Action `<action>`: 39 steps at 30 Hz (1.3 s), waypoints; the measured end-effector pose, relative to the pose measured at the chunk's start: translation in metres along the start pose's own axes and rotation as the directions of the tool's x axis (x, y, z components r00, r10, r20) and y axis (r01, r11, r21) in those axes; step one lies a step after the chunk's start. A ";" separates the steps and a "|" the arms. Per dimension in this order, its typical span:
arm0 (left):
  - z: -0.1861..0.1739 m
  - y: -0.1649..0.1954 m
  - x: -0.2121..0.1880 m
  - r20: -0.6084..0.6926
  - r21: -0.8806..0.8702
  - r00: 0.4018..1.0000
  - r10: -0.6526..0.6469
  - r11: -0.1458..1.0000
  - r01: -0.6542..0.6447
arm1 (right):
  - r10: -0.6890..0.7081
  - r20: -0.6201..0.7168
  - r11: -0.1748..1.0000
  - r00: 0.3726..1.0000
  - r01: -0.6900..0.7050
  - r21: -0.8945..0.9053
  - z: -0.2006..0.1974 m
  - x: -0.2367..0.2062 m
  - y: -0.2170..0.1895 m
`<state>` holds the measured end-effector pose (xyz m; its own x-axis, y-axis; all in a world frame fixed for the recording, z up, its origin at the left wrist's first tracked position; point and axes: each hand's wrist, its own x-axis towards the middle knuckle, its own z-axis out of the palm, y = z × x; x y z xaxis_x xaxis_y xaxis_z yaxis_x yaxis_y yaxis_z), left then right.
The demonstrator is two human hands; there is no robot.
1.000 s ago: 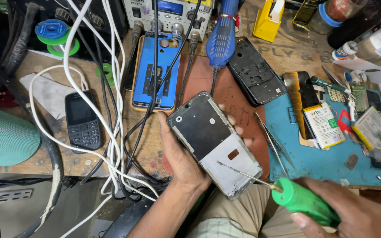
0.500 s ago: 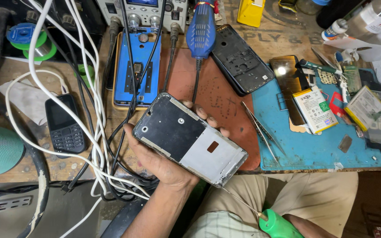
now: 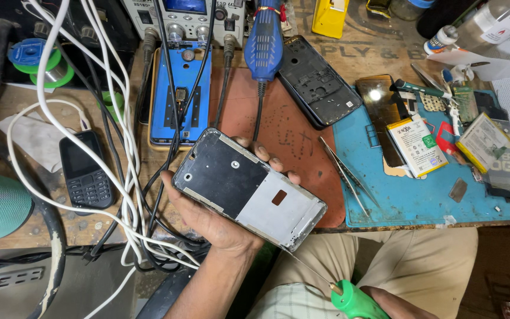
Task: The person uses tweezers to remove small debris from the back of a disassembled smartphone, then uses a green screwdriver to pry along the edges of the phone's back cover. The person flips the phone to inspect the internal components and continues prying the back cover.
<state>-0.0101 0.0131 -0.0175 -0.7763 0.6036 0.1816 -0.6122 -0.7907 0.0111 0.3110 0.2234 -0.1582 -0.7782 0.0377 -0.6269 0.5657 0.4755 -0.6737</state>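
In the left hand (image 3: 222,215), the opened phone frame (image 3: 248,188) sat face-up, bare inner plate showing. Palm was under it and fingertips (image 3: 262,152) curled over the far long edge, so the hand was clamped on the frame. I read the frame as tilted, its dark end up-left and its pale metal end down-right, held above the bench edge and over the lap.

Right hand (image 3: 394,301) was at the bottom of view, low and to the right of the left wrist, mostly cut off. It was closed around the green handle of a screwdriver (image 3: 354,300). The thin shaft ran up-left from the handle toward the frame's lower corner; I couldn't tell whether the tip touched it.

Just beyond the left fingertips lay a brown mat (image 3: 293,147), with tweezers (image 3: 349,176) on its right edge. Further out from the fingers sat a black back cover (image 3: 320,82) and a blue hot-air handle (image 3: 265,38). To the right of the frame was a blue work mat (image 3: 408,198) carrying a white battery (image 3: 417,146) and small parts. To the left of the hand, a bundle of white and black cables (image 3: 128,177) hung over the bench. Past them lay a small black keypad phone (image 3: 85,171). A blue fixture plate (image 3: 181,100) stood beyond the frame's dark end.
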 end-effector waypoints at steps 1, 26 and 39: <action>0.000 0.000 0.000 -0.003 0.007 1.000 -0.001 1.000 0.001 | 0.015 -0.064 0.999 0.998 -0.017 -0.035 0.004 -0.001 0.001; 0.002 0.001 0.001 -0.024 0.018 1.000 -0.008 1.000 0.008 | -0.114 -0.660 0.975 0.743 -0.045 -0.219 0.030 -0.018 -0.082; 0.008 0.000 0.002 -0.066 0.029 0.998 -0.003 1.000 0.005 | -0.218 -0.618 0.965 0.756 0.071 -0.254 0.026 -0.022 -0.102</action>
<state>-0.0104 0.0133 -0.0092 -0.7829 0.6112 0.1163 -0.6111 -0.7905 0.0403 0.2775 0.1512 -0.0853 -0.8798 0.4676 -0.0851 0.4212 0.6843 -0.5953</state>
